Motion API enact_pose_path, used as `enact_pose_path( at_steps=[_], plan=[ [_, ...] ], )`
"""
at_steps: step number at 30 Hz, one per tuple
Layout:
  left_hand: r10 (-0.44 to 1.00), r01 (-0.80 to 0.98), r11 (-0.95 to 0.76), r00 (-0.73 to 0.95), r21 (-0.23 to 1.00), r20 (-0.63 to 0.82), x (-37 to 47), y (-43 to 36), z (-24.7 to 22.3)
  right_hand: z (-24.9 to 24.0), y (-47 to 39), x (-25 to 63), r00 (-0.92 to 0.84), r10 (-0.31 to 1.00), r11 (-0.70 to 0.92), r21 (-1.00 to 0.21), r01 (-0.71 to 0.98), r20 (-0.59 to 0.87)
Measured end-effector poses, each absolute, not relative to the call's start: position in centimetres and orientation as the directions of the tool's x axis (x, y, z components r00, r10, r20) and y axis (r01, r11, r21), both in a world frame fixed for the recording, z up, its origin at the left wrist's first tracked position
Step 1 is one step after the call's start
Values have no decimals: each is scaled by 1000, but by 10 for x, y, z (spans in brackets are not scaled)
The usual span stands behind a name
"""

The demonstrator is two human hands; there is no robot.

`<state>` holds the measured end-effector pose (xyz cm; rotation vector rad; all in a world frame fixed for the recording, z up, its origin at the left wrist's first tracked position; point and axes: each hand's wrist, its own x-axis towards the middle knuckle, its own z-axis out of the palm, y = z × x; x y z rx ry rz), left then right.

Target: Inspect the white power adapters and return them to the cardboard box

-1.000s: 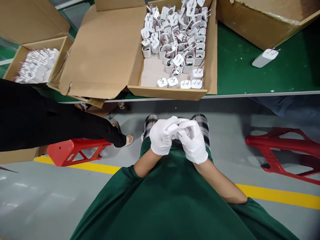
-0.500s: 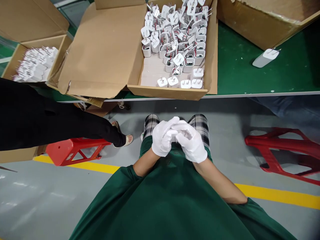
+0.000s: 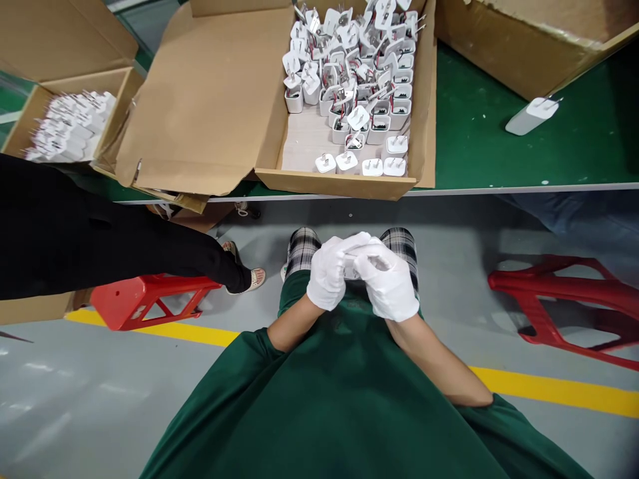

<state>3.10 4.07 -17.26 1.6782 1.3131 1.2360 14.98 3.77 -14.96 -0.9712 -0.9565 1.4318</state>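
In white gloves, my left hand point(image 3: 327, 274) and my right hand point(image 3: 389, 278) meet above my lap. Their fingers are closed around what looks like a white charger plug point(image 3: 351, 271), mostly hidden between the gloves. The fingertips of both hands touch at the top. Beyond them, a cardboard box point(image 3: 329, 184) on the table holds many white charger plugs point(image 3: 358, 118). Several there have loose pin caps with red and black wires. A few with their caps on stand along the near side, prongs up.
One white charger point(image 3: 532, 116) lies on the green table point(image 3: 479, 146), beside another cardboard box point(image 3: 524, 53). At left, a smaller box point(image 3: 107, 136) holds more white pieces. A person's dark-clad leg point(image 3: 124, 233) is near a red stool point(image 3: 144, 299); another red stool point(image 3: 564, 286) stands right.
Both hands have shifted slightly to the right, still together. The fingers have changed their hold a little. The boxes and their contents look the same.
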Motion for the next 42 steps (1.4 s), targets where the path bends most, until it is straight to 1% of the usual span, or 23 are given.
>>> enact_pose_path(
  at_steps=[2,4,5,9,12,14,16,18,19,21,23,25,26,28,30,31,33,35,39,41,42],
  plan=[
    [975,231,-218,16,948,220,33,40,-171,-150,40,151,-42,998,-58,-953,-298,-47],
    [973,182,-226,-12,957,232,34,41,-169,-151,41,152,-58,996,-88,-952,-292,-74],
    [969,172,-239,-23,956,246,35,42,-169,-151,41,152,-78,991,-127,-945,-302,-109],
    [963,193,-252,-47,948,265,34,45,-172,-152,42,154,-183,941,-334,-868,-368,-285],
    [940,262,-320,-31,910,340,29,46,-173,-152,44,155,-190,930,-365,-852,-376,-315],
    [910,325,-403,41,855,413,24,46,-170,-151,45,157,-162,938,-346,-866,-361,-307],
    [884,382,-462,127,801,449,19,48,-165,-151,45,160,-126,949,-316,-885,-343,-290],
    [891,424,-452,170,785,422,15,49,-161,-150,44,162,-108,960,-278,-904,-326,-257],
    [904,425,-426,166,799,394,14,49,-160,-150,44,163,-113,966,-258,-912,-318,-234],
    [935,365,-353,132,861,328,14,50,-160,-150,44,165,-138,971,-230,-928,-295,-197],
    [958,234,-288,91,929,274,14,50,-162,-150,44,168,-172,966,-233,-937,-259,-193],
    [972,107,-235,58,966,229,14,49,-164,-148,45,171,-176,966,-226,-952,-205,-191],
    [976,64,-213,51,975,210,15,49,-165,-146,46,173,-160,973,-193,-967,-167,-166],
    [984,21,-176,45,984,175,14,49,-166,-142,48,178,-107,993,-63,-996,-68,-55],
    [986,15,-162,38,987,161,13,49,-166,-138,49,183,-93,993,80,-996,31,76],
    [985,25,-167,41,986,165,13,49,-167,-136,50,184,-111,987,127,-989,75,119],
    [977,80,-212,50,974,208,11,48,-168,-133,51,185,-157,977,167,-976,143,144],
    [954,187,-301,44,935,298,9,47,-170,-130,52,184,-171,977,158,-975,159,130],
    [860,425,-466,12,776,510,6,46,-171,-130,49,180,-142,986,86,-996,9,83],
    [793,488,-535,9,690,609,6,47,-169,-130,47,178,-150,986,71,-997,-4,71],
    [755,504,-569,5,650,656,5,48,-167,-130,47,178,-152,986,76,-997,26,71]
  ],
)
